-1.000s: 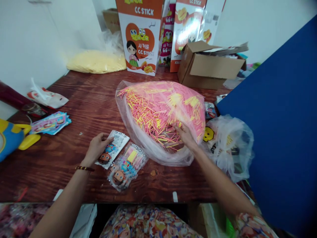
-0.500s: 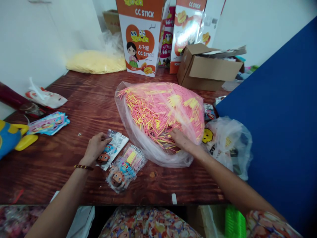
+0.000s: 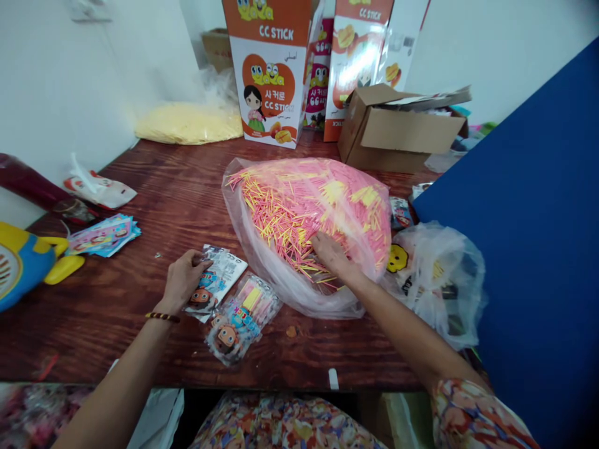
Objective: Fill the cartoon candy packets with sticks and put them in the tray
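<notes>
A large clear plastic bag point(image 3: 294, 299) lies on its side, its mouth toward me, full of thin pink and yellow sticks point(image 3: 281, 218). Inside the mouth, my right hand point(image 3: 330, 252) rests on the sticks with its fingers stretched out. My left hand point(image 3: 183, 279) is closed at the left edge of a flat printed packet point(image 3: 223, 269), part of which it covers; the fingertips are partly hidden. Just right of that packet lies a stack of clear printed packets point(image 3: 243, 318) with pink and yellow sticks showing through.
Cartons point(image 3: 266, 81) and an open cardboard box point(image 3: 407, 134) stand behind the bag. A knotted plastic bag point(image 3: 442, 280) sits by the blue panel point(image 3: 538, 249) at right. Leftward are printed sachets point(image 3: 105, 236), a tissue pack point(image 3: 105, 190) and a blue-yellow toy point(image 3: 28, 265).
My right hand has shifted slightly left and its fingers have spread over the sticks. My left hand stays at the packet. The whole view has shifted a little.
</notes>
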`<action>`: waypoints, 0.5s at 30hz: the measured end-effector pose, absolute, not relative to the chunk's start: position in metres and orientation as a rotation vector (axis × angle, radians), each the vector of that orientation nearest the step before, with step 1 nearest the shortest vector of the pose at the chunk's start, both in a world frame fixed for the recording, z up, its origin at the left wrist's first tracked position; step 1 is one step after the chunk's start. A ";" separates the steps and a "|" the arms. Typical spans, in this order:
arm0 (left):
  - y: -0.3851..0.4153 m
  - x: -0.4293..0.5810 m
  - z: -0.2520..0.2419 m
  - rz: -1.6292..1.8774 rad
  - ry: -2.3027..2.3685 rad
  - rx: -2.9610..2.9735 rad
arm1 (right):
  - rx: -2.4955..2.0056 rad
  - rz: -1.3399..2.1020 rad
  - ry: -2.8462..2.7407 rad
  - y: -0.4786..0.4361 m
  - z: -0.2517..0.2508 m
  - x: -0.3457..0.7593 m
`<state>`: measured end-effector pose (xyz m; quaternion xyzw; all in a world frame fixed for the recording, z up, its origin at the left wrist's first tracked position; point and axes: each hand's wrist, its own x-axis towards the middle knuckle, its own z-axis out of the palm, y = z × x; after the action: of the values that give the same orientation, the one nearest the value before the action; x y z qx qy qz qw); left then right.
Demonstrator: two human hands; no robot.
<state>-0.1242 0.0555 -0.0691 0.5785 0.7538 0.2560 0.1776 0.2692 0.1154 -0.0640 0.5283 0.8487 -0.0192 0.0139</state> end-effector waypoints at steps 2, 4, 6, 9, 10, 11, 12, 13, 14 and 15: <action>0.054 -0.126 -0.071 0.778 2.122 1.641 | 1.710 -0.118 2.690 0.117 -0.066 0.272; 0.054 -0.128 -0.071 0.814 2.090 1.641 | 1.888 -0.263 2.739 0.117 -0.068 0.276; 0.053 -0.131 -0.070 0.840 2.049 1.616 | 2.161 -0.577 2.750 0.115 -0.069 0.280; 0.054 -0.135 -0.070 0.888 1.990 1.635 | 2.410 -1.432 2.682 0.105 -0.072 0.283; 0.055 -0.135 -0.070 0.905 1.978 1.672 | 2.428 -1.740 2.626 0.100 -0.074 0.284; 0.055 -0.134 -0.070 0.913 1.967 1.717 | 2.432 -2.006 2.557 0.095 -0.078 0.283; 0.056 -0.133 -0.070 0.914 1.958 1.759 | 2.454 -2.203 2.476 0.089 -0.081 0.283; 0.057 -0.131 -0.070 0.909 1.949 1.793 | 2.497 -2.322 2.395 0.084 -0.085 0.282; 0.058 -0.129 -0.070 0.902 1.942 1.815 | 2.546 -2.368 2.330 0.080 -0.089 0.281; 0.058 -0.127 -0.070 0.897 1.940 1.823 | 2.588 -2.364 2.286 0.076 -0.092 0.281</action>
<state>-0.1270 0.0578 -0.0701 0.6399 0.6812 0.3148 0.1655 0.2807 0.0760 -0.0922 0.5362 0.4736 -0.4898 -0.4982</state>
